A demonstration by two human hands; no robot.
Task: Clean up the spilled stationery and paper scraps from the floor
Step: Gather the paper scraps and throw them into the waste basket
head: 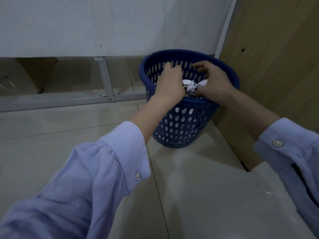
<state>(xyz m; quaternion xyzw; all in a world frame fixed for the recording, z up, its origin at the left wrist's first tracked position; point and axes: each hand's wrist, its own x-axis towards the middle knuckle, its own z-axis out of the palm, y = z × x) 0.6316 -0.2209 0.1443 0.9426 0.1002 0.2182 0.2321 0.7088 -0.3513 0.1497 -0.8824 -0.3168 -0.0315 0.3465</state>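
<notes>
A blue perforated plastic basket [183, 125] stands on the tiled floor, close to a wooden panel. Both my hands are over its open mouth. My left hand [170, 81] is curled with its fingers closed, at the left of the opening. My right hand [214, 83] hovers at the right with its fingers spread and bent. Between them lie crumpled white paper scraps [190, 87], partly hidden under both palms. I cannot tell whether either hand grips the paper. More white scraps show through the holes in the basket's wall.
A wooden cabinet side [269, 66] rises right beside the basket. A grey metal frame [107, 80] runs along the base of the white wall [86, 23]. A brown cardboard box [27, 75] sits behind it at the left. Pale floor tiles [198, 195] stretch toward me.
</notes>
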